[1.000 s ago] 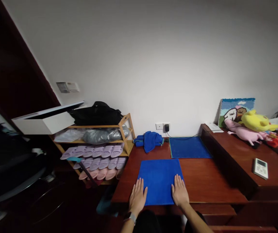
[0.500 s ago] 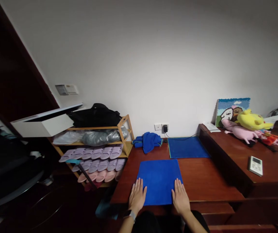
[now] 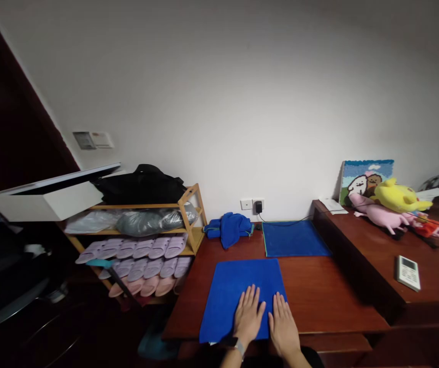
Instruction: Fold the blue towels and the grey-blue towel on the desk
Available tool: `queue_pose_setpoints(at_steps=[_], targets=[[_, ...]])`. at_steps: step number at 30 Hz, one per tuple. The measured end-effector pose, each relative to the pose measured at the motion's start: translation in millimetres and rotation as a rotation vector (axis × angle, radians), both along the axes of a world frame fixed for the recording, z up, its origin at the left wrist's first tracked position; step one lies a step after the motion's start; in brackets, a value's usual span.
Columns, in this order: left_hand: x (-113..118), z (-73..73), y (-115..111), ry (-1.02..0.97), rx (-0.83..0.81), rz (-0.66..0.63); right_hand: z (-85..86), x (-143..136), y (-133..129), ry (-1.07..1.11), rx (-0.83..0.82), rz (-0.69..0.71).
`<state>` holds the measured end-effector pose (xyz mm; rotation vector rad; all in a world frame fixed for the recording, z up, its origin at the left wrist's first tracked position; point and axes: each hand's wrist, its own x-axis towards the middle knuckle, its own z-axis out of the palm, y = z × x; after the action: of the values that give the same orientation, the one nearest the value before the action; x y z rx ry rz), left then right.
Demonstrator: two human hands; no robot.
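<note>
A bright blue cloth (image 3: pixel 227 291) lies spread flat on the brown wooden table (image 3: pixel 330 291), reaching its front edge. My left hand (image 3: pixel 248 314) rests on the middle of the cloth, palm down and fingers stretched out; a watch is on that wrist. At the cloth's right edge, my right hand (image 3: pixel 282 322) also lies flat with its fingers extended. Neither hand grips anything. Behind, a second blue cloth with a green edge (image 3: pixel 296 238) lies flat, and a bundled blue cloth (image 3: pixel 230 228) sits by the wall.
On the left stands a wooden rack (image 3: pixel 194 237) with purple slippers (image 3: pixel 142 246) and a black bag (image 3: pixel 142 184). The higher desk at right holds a white remote (image 3: pixel 408 272), a yellow plush toy (image 3: pixel 395 195) and a pink plush toy (image 3: pixel 380 213). A black plug (image 3: pixel 258 206) sits in the wall socket.
My left hand has moved right, from the cloth's left edge to its middle. The right hand stays at the right edge. The camera view has shifted slightly.
</note>
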<state>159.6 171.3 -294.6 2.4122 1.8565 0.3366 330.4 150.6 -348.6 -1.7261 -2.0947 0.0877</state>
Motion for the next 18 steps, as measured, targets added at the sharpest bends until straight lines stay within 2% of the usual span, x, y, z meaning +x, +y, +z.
queue_pose_setpoints(at_steps=[4, 7, 9, 11, 16, 18], targets=[[-81, -0.7, -3, 0.068, 0.016, 0.227, -8.5, 0, -2, 0.022, 0.051, -0.02], [-121, -8.8, -4, 0.097, 0.065, 0.285, -10.9, -2, -6, 0.04, 0.005, -0.035], [-129, -16.7, -3, 0.104, 0.095, 0.286, -6.5, -4, -2, 0.053, -0.041, -0.067], [-128, -23.1, -3, 0.108, 0.121, 0.292, 6.7, -6, 12, 0.064, -0.072, -0.086], [-121, -27.0, -4, 0.118, 0.136, 0.301, 64.9, -14, 86, 0.03, -0.131, -0.052], [-124, -27.7, -6, 0.118, 0.138, 0.296, 79.2, -17, 115, -0.02, -0.2, -0.054]])
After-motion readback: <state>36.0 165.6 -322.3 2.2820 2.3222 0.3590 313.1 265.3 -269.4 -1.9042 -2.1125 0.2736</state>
